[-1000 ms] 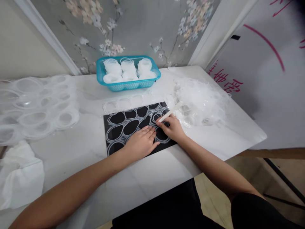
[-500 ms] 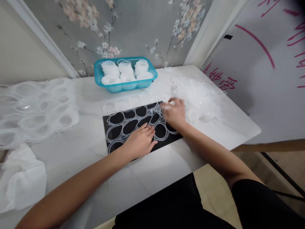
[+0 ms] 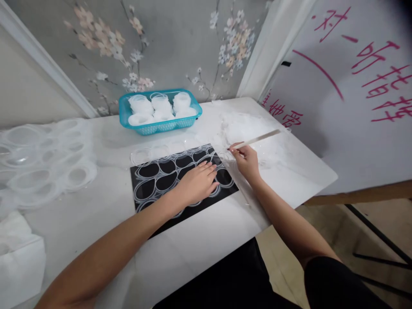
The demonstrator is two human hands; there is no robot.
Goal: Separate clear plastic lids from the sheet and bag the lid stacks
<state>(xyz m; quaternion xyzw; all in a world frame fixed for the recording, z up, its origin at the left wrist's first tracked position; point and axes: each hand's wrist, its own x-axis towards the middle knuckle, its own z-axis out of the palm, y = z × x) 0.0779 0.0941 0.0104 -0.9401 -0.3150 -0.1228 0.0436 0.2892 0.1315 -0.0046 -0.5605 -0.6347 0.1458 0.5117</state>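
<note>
While the left hand point(image 3: 197, 183) lies flat, fingers spread, pressing the sheet point(image 3: 167, 171) onto the black mat point(image 3: 222, 195), the right hand point(image 3: 246, 159) pinches a stick point(image 3: 257, 139) just beyond. Cutting appears paused; next, the tip must return to an outline.

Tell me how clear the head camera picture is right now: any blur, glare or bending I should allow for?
Head view: sharp at the centre, the left hand flat on the black mat and the right hand pinching a thin stick both crisp. Light is soft and even, shadows faint. The clear plastic scrap pile washes out white against the table. Wide-angle bending curves the edges.
</note>
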